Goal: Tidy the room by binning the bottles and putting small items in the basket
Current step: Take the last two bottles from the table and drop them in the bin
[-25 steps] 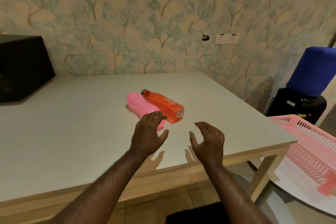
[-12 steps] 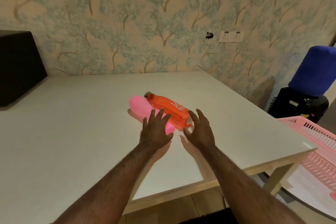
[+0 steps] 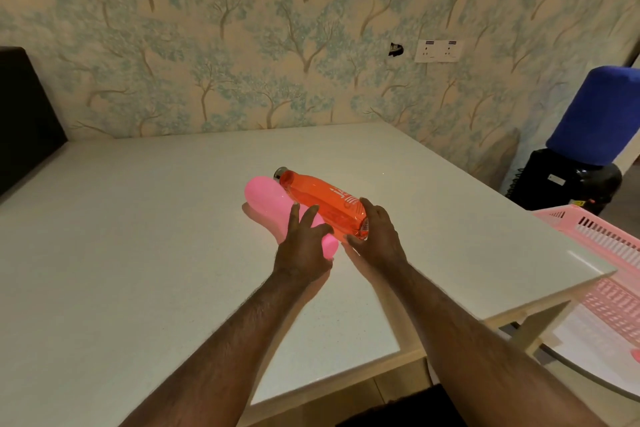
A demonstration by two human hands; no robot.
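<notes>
On table (image 3: 138, 253): two bottles (image 3: 322, 201).

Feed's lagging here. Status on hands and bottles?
Left hand gripping pink bottle. Right hand closing on orange bottle base. Both bottles flat on table, touching. Nothing blocking.
</notes>
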